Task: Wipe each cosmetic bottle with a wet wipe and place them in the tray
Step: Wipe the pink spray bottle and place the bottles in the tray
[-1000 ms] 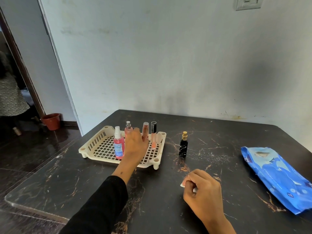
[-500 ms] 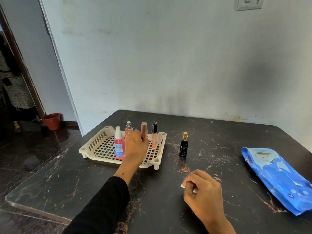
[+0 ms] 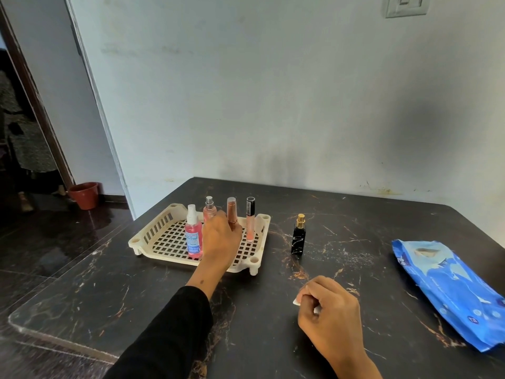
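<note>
Left hand [image 3: 221, 239] reaches into the cream tray [image 3: 153, 232], fingers curled around the base of the rose-gold tube [image 3: 231, 212], which stands upright. Pink spray bottle [image 3: 193, 236] stands just left of that hand; small pink bottle [image 3: 209, 210] sits just behind the knuckles; lip gloss tube [image 3: 250, 218] stands just right of the fingers. All four are inside the tray. Right hand [image 3: 329, 315] rests on the dark surface [image 3: 109, 296], fingers curled over a white wipe [image 3: 296, 301], only a corner showing. Black perfume bottle [image 3: 298, 236] stands on the surface ahead of the right hand, outside the tray. Blue wipe pack [image 3: 448, 291] lies flat well right of the right hand.
</note>
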